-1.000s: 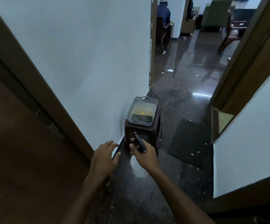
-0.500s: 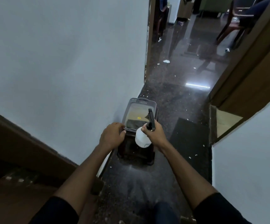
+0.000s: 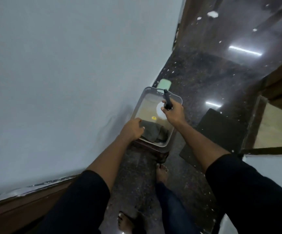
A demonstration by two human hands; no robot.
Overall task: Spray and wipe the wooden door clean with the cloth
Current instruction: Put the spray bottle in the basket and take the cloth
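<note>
Both my arms reach forward and down, black sleeves pushed to about the elbow, forearms bare. My left hand (image 3: 133, 129) is lowered with the fingers curled inward and the knuckles up (whether the fingertips pinch anything I cannot tell from here). My right hand (image 3: 172, 112) sits a little higher and farther out, wrist cocked, fingers wrapped tight round what it holds. My bare feet (image 3: 161, 173) show below.

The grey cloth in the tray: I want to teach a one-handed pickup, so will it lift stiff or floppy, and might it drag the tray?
Probably floppy: the grey cloth lies crumpled in folds. It looks light, so the left hand touching it should lift it easily. The tray may shift slightly, since it sits loose on a stool.
</note>
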